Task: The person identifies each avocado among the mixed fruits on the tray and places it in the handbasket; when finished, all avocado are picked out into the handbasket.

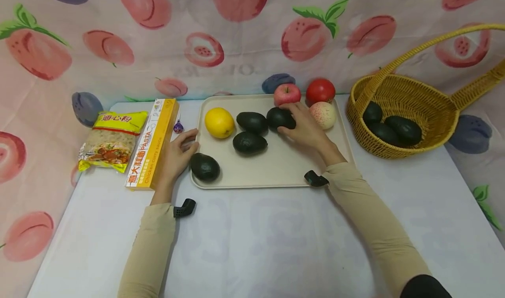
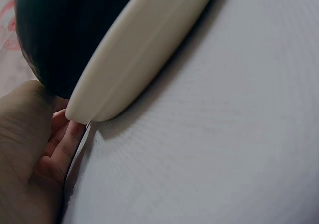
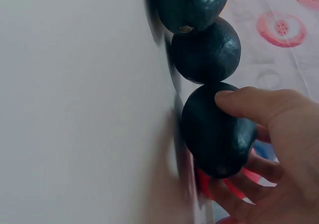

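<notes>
A glossy, dark green, oval avocado (image 1: 278, 118) is held by the right hand (image 1: 303, 122) at the cream rectangular tray (image 1: 292, 168) on the white-covered worktop (image 1: 268, 236). Its fingers are clamped on the fruit, thumb opposed. The left hand (image 1: 177, 153) is placed at the tray's left rim, fingers apart and loosely bent. The step in hand is judged to be the handling of this one avocado; whether it is being picked up or set down cannot be told. Either way, a steady grip or a clean release is called for, with the neighbouring avocado (image 1: 252, 122) left undisturbed. Some right fingertips are hidden behind the fruit, and left fingertips by the tray's rim in the left wrist view. The golden woven wicker basket (image 1: 414, 90) is cut off at its handle.
</notes>
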A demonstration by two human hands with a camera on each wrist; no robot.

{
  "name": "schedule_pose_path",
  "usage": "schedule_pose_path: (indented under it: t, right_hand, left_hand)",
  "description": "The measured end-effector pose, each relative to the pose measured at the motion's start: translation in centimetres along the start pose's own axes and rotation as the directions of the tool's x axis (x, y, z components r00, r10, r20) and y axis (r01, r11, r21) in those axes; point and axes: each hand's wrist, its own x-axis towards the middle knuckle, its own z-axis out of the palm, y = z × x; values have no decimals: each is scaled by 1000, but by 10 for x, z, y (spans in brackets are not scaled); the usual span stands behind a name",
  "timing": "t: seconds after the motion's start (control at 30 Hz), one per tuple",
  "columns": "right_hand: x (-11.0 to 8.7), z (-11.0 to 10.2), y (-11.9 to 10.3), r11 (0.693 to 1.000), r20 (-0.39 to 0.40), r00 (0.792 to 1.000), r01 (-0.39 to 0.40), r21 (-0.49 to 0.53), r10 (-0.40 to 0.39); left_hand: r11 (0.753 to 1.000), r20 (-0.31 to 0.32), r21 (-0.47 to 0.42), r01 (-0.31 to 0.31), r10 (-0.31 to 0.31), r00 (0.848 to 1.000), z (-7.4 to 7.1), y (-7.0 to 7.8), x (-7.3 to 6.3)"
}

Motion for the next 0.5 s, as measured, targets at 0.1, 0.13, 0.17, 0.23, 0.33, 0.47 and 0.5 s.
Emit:
schedule_pose_path:
  t: [0.1,0.13,0.17,0.23,0.33,0.47,0.5]
  right_hand:
    - [-2,2,3,997,-15,1000,-22,78,23]
    - [-3,2,3,994,-17,999,-27,104,29]
    - [-4,2,4,991,-21,999,-28,132,31]
    - [-6,2,4,979,-36,999,-28,200,36]
    - [-8,-1,2,961,-70,997,-17,275,37]
    - [-12,-8,0,940,-102,993,-29,341,67]
    - [-14,-9,0,935,-102,992,-37,354,78]
  left_hand:
    - [1000,0,0,13,-13,1000,0,0,1]
    - [1000,1,-2,15,-15,1000,0,0,1]
    - [1000,4,-2,18,-18,1000,0,0,2]
    - [1000,7,-5,18,-18,1000,0,0,2]
    - [1000,6,-8,14,-14,1000,0,-1,1]
    - [1000,0,-18,3,-3,1000,1,-1,2]
    - [1000,-2,-22,0,0,1000,1,-2,2]
